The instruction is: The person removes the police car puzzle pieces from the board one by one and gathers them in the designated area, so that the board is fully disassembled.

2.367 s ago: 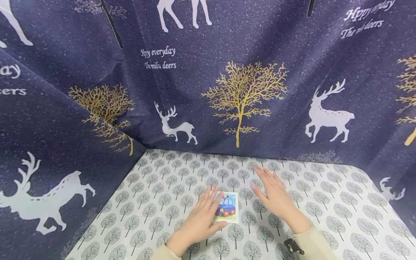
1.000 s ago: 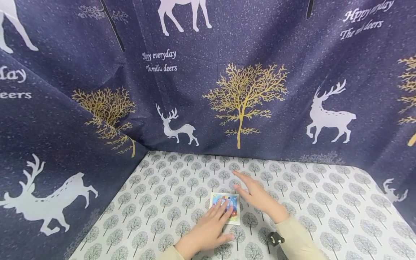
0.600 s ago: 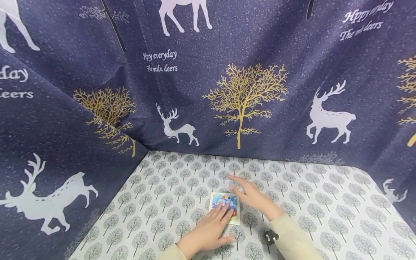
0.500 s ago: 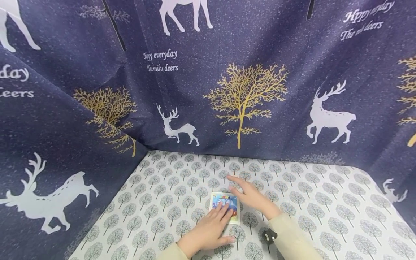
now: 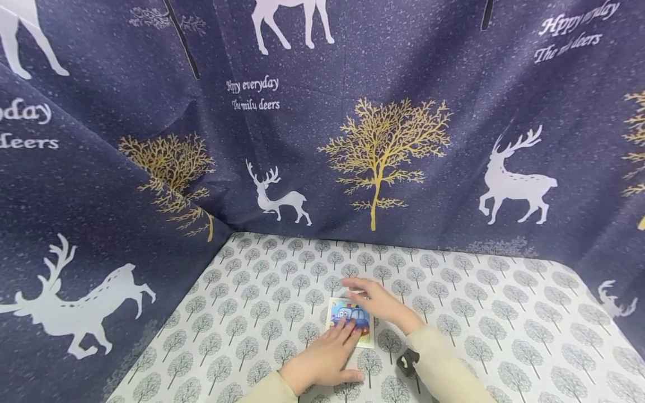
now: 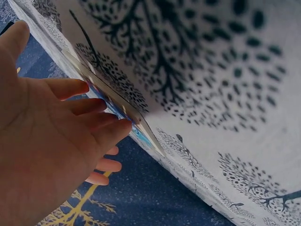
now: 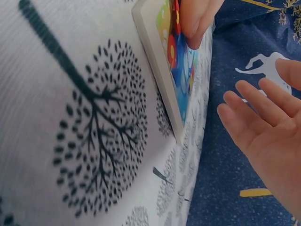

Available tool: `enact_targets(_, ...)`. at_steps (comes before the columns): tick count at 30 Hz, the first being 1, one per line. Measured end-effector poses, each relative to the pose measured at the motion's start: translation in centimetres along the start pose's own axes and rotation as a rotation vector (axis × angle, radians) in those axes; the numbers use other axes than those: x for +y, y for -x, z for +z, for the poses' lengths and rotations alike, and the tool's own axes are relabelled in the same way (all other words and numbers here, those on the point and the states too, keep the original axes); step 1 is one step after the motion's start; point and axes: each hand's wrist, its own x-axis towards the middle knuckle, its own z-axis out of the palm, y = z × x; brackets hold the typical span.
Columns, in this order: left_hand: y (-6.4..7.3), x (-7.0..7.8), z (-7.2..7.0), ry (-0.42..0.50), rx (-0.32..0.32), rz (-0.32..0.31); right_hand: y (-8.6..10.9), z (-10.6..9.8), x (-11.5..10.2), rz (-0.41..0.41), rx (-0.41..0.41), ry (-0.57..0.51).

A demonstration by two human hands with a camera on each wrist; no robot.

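A small square board [image 5: 360, 316] with a pale border and a picture of a blue cartoon car lies flat on the patterned cloth. My left hand [image 5: 327, 355] rests with extended fingers over its lower part, covering some of the picture. In the left wrist view the left fingertips meet the face of the board [image 6: 113, 97]. My right hand [image 5: 380, 302] is at the upper right corner, fingers loosely bent, holding nothing. The right wrist view shows the right hand [image 7: 263, 127] apart from the board's thick pale edge [image 7: 162, 70].
A white cloth [image 5: 252, 330] printed with grey trees covers the table. Dark blue fabric [image 5: 428, 56] with deer and golden trees hangs behind and at the sides. A black wrist strap [image 5: 407, 361] sits by the right sleeve.
My right hand has come left and inward, from well right of the board to its upper corner. The left hand has shifted from the board's left side to its lower part.
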Motion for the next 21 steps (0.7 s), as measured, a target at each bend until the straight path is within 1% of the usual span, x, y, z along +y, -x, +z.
enact_targets(4, 0.0, -0.1, 0.1, -0.004, -0.002, 0.013, -0.4, 0.4, 0.5, -0.021, -0.044, -0.036)
enact_targets(8, 0.0, -0.2, 0.1, 0.004, -0.02, 0.005, -0.8, 0.7, 1.1, 0.003, -0.066, -0.053)
enact_targets(11, 0.0, -0.1, 0.1, 0.008, -0.032, -0.002, -1.0, 0.9, 1.3, 0.03, -0.075, -0.031)
enact_targets(16, 0.1, -0.1, -0.1, 0.005, -0.038, 0.0, -1.3, 1.2, 1.6, 0.012, -0.07, 0.023)
enact_targets(21, 0.1, 0.0, -0.3, 0.011, -0.053, -0.001, -1.4, 1.5, 2.2, 0.02, -0.062, 0.032)
